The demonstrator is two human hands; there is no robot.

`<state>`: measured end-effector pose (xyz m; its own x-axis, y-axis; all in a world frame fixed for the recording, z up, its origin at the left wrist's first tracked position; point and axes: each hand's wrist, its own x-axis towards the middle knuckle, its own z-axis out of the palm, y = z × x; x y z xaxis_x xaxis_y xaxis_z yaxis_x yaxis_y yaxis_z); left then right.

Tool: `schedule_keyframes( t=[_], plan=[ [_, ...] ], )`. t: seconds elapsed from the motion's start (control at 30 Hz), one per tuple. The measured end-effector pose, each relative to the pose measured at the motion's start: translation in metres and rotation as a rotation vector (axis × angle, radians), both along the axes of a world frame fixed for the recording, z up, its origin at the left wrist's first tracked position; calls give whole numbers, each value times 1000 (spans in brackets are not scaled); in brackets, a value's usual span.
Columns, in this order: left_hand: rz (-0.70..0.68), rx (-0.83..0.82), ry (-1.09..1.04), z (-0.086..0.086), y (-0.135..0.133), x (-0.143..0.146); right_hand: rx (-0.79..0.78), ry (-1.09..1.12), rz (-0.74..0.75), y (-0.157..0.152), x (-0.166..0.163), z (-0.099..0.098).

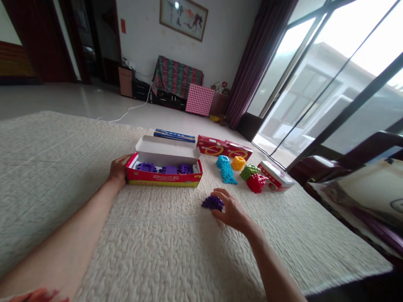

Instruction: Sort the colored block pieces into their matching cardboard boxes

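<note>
A big cream quilted cloth (157,243) lay before you. On it sat a long, open red-and-yellow cardboard box (141,178). Your left hand (120,169) touched its left end; I couldn't tell how open or tight. Your half-open right hand (231,209) curved around a bumpy dark-purple plastic piece (211,203) near the box, grip unclear.

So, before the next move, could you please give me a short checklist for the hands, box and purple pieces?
1. Lid of the red box raised: ok.
2. Left hand at the box's left end: ok.
3. Right hand at the loose purple piece: ok.
4. Firm grip on that piece: cannot tell.
5. All purple pieces inside the box: not ok, one lies outside.
6. Red piece apart from the right hand: ok.
</note>
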<state>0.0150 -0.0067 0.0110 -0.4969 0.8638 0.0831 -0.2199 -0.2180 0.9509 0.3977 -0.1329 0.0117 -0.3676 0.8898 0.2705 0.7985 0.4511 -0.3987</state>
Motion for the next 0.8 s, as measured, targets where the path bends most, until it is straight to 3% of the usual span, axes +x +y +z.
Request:
schedule_keyframes(
  t=[0.8],
  plan=[
    [-56, 37, 43, -10, 7, -7, 127, -40, -86, 3, -4, -7]
  ],
)
